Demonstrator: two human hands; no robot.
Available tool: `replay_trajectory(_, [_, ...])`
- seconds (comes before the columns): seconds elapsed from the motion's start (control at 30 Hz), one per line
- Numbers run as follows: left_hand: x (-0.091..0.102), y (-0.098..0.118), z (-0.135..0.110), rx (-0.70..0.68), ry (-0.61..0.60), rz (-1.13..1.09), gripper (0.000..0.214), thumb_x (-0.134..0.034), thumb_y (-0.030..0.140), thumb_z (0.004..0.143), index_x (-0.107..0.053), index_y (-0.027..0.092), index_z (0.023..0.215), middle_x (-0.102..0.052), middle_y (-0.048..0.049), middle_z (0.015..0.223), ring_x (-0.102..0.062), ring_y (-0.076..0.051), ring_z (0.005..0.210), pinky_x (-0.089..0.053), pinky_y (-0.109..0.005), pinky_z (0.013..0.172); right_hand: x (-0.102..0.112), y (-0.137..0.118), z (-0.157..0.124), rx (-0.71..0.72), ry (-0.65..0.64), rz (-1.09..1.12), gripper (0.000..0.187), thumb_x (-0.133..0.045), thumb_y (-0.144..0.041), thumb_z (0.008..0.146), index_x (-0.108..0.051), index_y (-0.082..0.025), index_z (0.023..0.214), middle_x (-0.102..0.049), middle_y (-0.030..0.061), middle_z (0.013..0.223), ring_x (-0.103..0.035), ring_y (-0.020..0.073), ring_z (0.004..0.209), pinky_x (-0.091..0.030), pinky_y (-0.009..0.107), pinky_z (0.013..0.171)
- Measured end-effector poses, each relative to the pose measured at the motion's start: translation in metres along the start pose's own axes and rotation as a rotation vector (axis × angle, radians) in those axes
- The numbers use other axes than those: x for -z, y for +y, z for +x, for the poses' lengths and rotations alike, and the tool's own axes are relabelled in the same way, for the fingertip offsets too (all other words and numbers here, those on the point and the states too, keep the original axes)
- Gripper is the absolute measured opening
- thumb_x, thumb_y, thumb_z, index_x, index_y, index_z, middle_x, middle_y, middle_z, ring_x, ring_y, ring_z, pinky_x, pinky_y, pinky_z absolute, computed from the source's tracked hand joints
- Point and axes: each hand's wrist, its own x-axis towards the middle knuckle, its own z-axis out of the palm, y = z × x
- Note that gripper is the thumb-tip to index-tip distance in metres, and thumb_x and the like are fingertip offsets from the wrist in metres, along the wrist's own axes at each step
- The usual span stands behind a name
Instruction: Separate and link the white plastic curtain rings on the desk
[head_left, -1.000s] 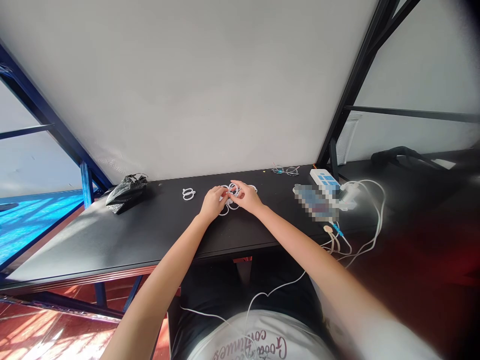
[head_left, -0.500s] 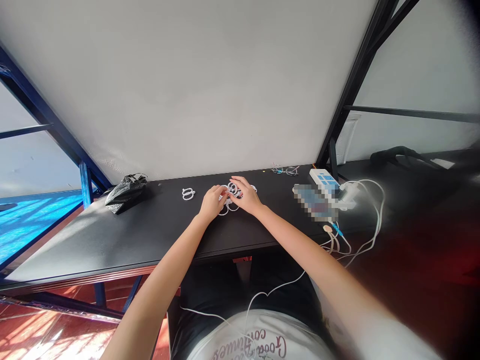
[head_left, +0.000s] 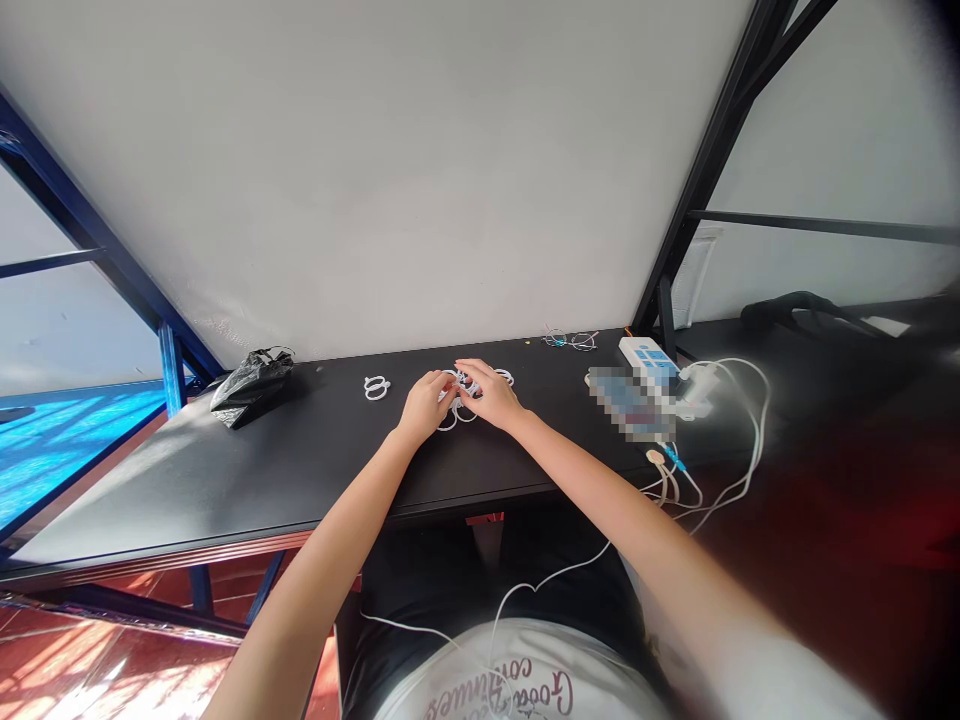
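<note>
Honestly can't make out how the white rings (head_left: 456,406) fit together, since the left hand (head_left: 426,403) and right hand (head_left: 491,393) cover a good chunk and they're tiny anyway. The flat slab (head_left: 626,400) is pixel mush, the right arm (head_left: 720,600) smears into blur, and the white shirt (head_left: 585,665) gets chopped by the bottom edge.

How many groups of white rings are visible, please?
2. The smaller group lies apart, left of the left hand; the larger group is at that hand and the right hand. Hands hide part, so more are possible.
</note>
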Motion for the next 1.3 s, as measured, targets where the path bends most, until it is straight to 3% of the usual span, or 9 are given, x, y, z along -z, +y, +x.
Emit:
replay_trajectory(0.33, [0.0008, 0.0035, 0.0012, 0.027, 0.005, -0.059, 0.022, -0.048, 0.028, 0.094, -0.065, 0.018, 0.101, -0.062, -0.0065, 0.081, -0.059, -0.021, 0.079, -0.048, -0.034, 0.074, -0.0013, 0.002, 0.0002, -0.065, 0.052, 0.028, 0.043, -0.059, -0.023, 0.083, -0.061, -0.021, 0.126, -0.063, 0.0087, 0.127, -0.068, 0.0194, 0.089, -0.059, 0.033, 0.075])
replay_trajectory(0.57, [0.0017, 0.0016, 0.0057, 0.29, 0.031, -0.541, 0.027, -0.061, 0.042, 0.086, -0.07, 0.018, 0.094, -0.07, -0.0077, 0.094, -0.066, -0.02, 0.086, -0.052, -0.034, 0.08, -0.0003, 0.0038, 0.0006, -0.215, 0.134, 0.093, 0.041, -0.064, -0.038, 0.084, -0.064, -0.021, 0.121, -0.07, 0.0083, 0.115, -0.068, 0.015, 0.072, -0.058, 0.028, 0.067])
replay_trajectory(0.8, [0.0064, 0.0056, 0.0075, 0.453, -0.029, -0.783, 0.036, -0.067, 0.049, 0.081, -0.071, 0.016, 0.094, -0.071, -0.0069, 0.088, -0.064, -0.018, 0.078, -0.048, -0.029, 0.07, 0.0029, -0.0003, 0.0011, -0.264, 0.127, 0.112, 0.045, -0.062, -0.046, 0.085, -0.063, -0.02, 0.121, -0.072, 0.0069, 0.106, -0.067, 0.0146, 0.072, -0.057, 0.027, 0.067])
replay_trajectory(1.3, [0.0049, 0.0016, 0.0072, 0.46, -0.041, -0.819, 0.038, -0.068, 0.051, 0.08, -0.07, 0.015, 0.088, -0.069, -0.006, 0.082, -0.06, -0.015, 0.071, -0.045, -0.028, 0.065, 0.0027, -0.0005, 0.0025, -0.229, 0.148, 0.165, 0.041, -0.065, -0.043, 0.084, -0.065, -0.017, 0.117, -0.074, 0.0081, 0.1, -0.071, 0.0185, 0.078, -0.057, 0.033, 0.078])
